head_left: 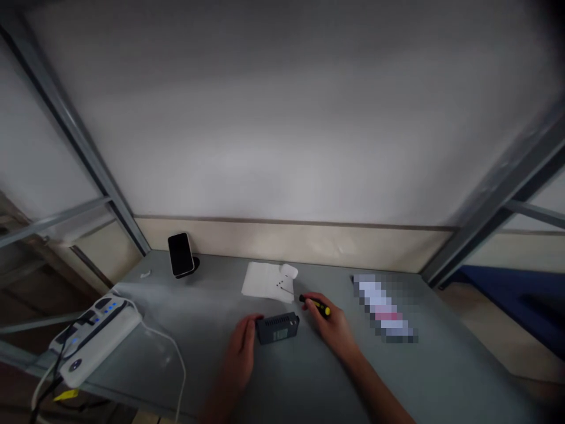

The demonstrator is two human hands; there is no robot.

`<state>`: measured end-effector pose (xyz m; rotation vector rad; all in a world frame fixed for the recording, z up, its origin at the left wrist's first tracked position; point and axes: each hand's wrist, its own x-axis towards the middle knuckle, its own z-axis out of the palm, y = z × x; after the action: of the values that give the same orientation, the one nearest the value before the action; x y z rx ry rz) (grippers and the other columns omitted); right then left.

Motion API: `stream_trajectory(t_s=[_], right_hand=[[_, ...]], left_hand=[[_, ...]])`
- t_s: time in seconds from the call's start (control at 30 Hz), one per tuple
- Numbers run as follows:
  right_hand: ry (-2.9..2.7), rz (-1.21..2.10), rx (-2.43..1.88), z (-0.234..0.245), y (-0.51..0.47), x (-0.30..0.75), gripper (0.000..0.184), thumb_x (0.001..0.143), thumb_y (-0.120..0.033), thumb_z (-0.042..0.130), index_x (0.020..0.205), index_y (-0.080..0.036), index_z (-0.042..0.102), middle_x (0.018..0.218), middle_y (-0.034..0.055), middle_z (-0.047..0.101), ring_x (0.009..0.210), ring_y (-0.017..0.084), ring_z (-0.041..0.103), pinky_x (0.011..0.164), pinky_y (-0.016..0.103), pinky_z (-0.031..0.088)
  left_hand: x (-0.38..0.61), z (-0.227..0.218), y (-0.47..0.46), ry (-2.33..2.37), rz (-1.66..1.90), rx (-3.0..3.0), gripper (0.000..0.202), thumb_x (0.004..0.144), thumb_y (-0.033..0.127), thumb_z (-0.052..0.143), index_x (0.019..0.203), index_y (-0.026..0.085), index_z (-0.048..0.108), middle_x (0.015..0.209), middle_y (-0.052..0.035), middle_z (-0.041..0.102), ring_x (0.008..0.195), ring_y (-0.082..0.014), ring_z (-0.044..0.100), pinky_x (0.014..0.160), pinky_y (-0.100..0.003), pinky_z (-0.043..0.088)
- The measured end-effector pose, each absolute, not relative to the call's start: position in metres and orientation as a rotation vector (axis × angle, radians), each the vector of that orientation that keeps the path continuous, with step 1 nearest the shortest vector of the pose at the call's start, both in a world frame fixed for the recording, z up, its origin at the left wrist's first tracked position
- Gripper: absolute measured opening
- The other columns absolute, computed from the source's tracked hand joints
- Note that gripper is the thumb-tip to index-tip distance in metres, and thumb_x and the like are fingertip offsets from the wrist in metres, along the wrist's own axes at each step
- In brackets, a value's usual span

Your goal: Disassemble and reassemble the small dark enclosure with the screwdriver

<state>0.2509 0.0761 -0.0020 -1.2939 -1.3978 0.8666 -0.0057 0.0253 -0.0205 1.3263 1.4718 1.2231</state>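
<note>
My left hand [244, 338] is closed on the left end of a small dark box-shaped device [278, 330] with vent slots along its upper side and a pale label on its front. Between the fingers of my right hand [329, 321] is a black-and-yellow screwdriver [318, 305], its thin shaft pointing left over a white paper [263, 281]. Several tiny dark pieces, perhaps screws, lie on the right part of that paper, close to the screwdriver's tip. The paper rests just behind the device.
At the back left a dark-screened phone-like device [180, 254] leans on a stand. A white power strip [99, 338] with cables lies along the left edge of the grey table [207, 371]. To the right is a pixelated flat object [384, 309]. Metal posts frame both sides.
</note>
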Motion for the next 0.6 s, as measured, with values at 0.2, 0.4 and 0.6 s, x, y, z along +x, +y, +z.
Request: stream_trajectory(t_s=[0.2, 0.4, 0.6], right_hand=[[-1.253, 0.918, -1.194, 0.008, 0.073, 0.251, 0.054, 0.09, -0.071, 0.065, 0.104, -0.02, 0.075, 0.081, 0.0077, 0.077, 0.065, 0.021, 0.066, 0.059, 0.032, 0.051], [-1.062, 1.051, -1.06, 0.011, 0.072, 0.256, 0.054, 0.092, -0.07, 0.064, 0.104, -0.018, 0.073, 0.077, 0.0064, 0.073, 0.051, 0.014, 0.048, 0.048, 0.028, 0.033], [-1.004, 1.149, -0.984, 0.006, 0.073, 0.255, 0.051, 0.092, -0.068, 0.066, 0.102, -0.018, 0.074, 0.074, 0.0056, 0.072, 0.049, 0.013, 0.045, 0.047, 0.028, 0.029]], left_hand=[[-0.01, -0.006, 0.067, 1.307, 1.432, 1.261, 0.052, 0.094, 0.072, 0.057, 0.099, 0.023, 0.074, 0.089, -0.006, 0.073, 0.083, -0.0229, 0.067, 0.082, -0.037, 0.055], [0.008, 0.025, 0.123, 1.055, 1.227, 1.588, 0.041, 0.09, 0.057, 0.069, 0.108, 0.021, 0.076, 0.097, -0.0067, 0.075, 0.085, -0.0185, 0.065, 0.078, -0.029, 0.051], [0.015, 0.01, 0.127, 1.053, 1.117, 1.735, 0.033, 0.092, 0.044, 0.068, 0.115, 0.022, 0.077, 0.097, -0.0059, 0.077, 0.081, -0.017, 0.066, 0.076, -0.027, 0.051]])
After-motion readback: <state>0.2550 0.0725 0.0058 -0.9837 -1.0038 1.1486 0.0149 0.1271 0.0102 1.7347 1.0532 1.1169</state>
